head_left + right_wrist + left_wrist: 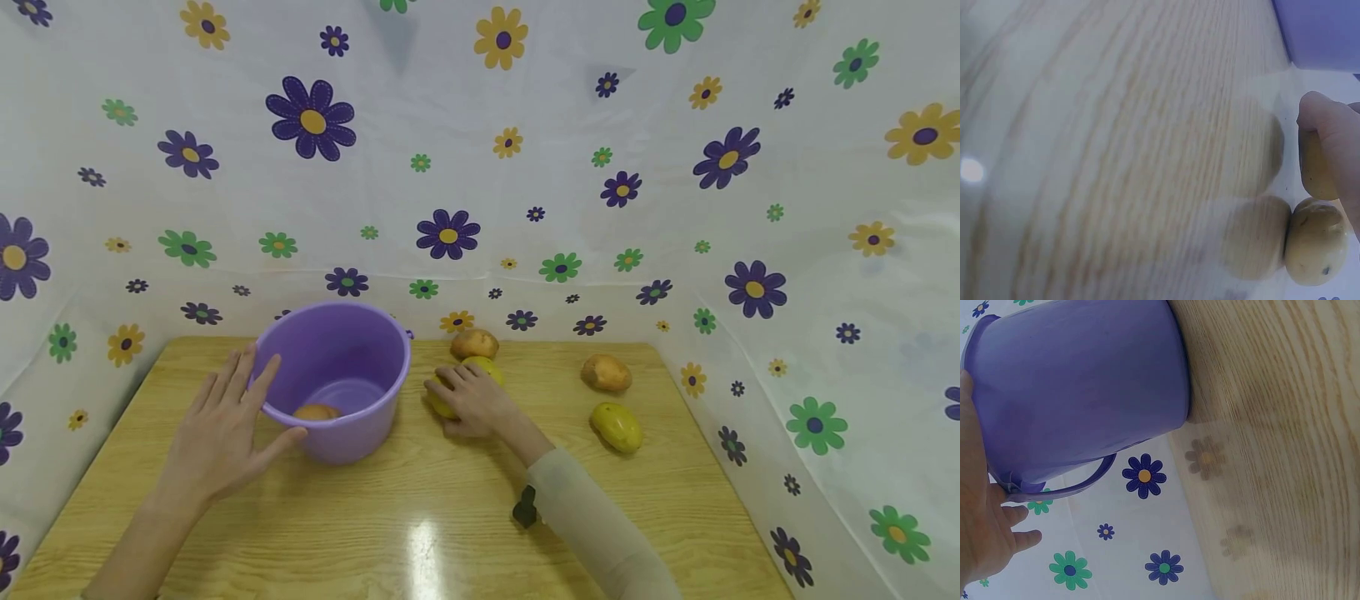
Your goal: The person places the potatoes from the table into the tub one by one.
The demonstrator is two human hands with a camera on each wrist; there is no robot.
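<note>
My left hand (217, 433), fingers straight and spread, rests against the near left side of a purple bucket (352, 437). A brown potato (317, 412) lies inside on the bottom. Right of the bucket my right hand (474, 402) curls from above round a yellow mango (441, 402) on the table. More yellow skin (489, 367) shows past the knuckles; the hand hides whether it is a second mango. Just behind lies a brown potato (474, 343). In the right wrist view the thumb (1335, 125) presses the held fruit, beside a rounded, dark-spotted piece (1316, 240).
Towards the table's right edge lie another potato (606, 372) and another mango (617, 427). The wooden table (360, 533) is shiny. A flower-printed white curtain (465, 183) stands round its back and sides. The bucket's handle (1085, 485) hangs at its left side.
</note>
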